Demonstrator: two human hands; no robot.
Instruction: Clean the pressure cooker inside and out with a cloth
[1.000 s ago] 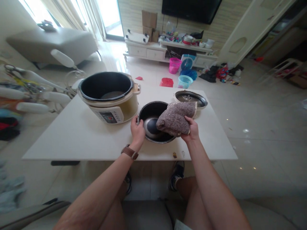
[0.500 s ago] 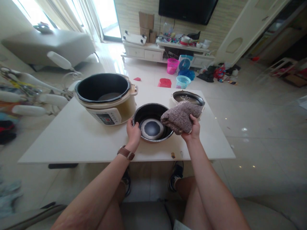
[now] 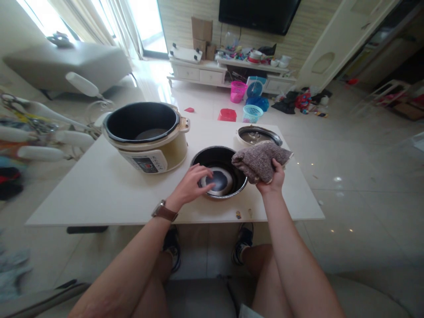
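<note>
A black inner pot sits on the white table in front of me. My left hand reaches over its near rim with fingers stretched out and apart, holding nothing. My right hand is closed on a folded grey-brown cloth, held just above the pot's right rim. To the left of the pot stands a cream electric cooker with its top open. A metal lid lies on the table behind the cloth.
A drying rack with white bars stands left of the table. Beyond it are coloured baskets on the floor, a white TV cabinet and a grey sofa. My knees and shoes are under the table's near edge.
My left hand let go of the pot's left rim and stretched out over its inside. The pot shifted slightly right, and my right hand moved the cloth off the pot toward the right.
</note>
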